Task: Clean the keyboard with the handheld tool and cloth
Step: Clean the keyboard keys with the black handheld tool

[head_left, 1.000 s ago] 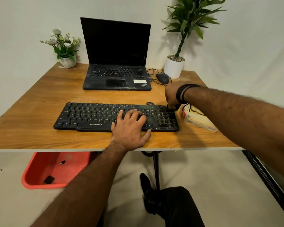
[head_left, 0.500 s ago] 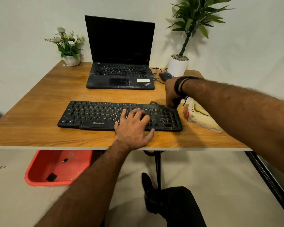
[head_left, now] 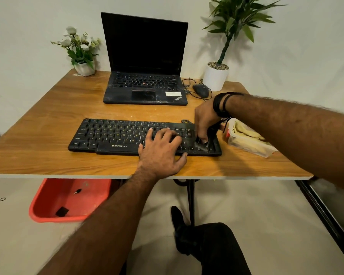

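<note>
1. Keep left hand (head_left: 163, 153) flat, fingers spread, pressing near-right part of Zebronics keyboard (head_left: 115, 135) in middle of wooden table (head_left: 38, 135) so it won't slide.
2. Right hand (head_left: 206, 120) curls round small dark brush (head_left: 206, 140) on far-right keys; short, soft strokes btwn keys.
3. Cloth in tub (head_left: 248, 141), just right of kbd, prob. next.

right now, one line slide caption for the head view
Left hand steadies keyboard; right hand works brush over its right end.
</note>
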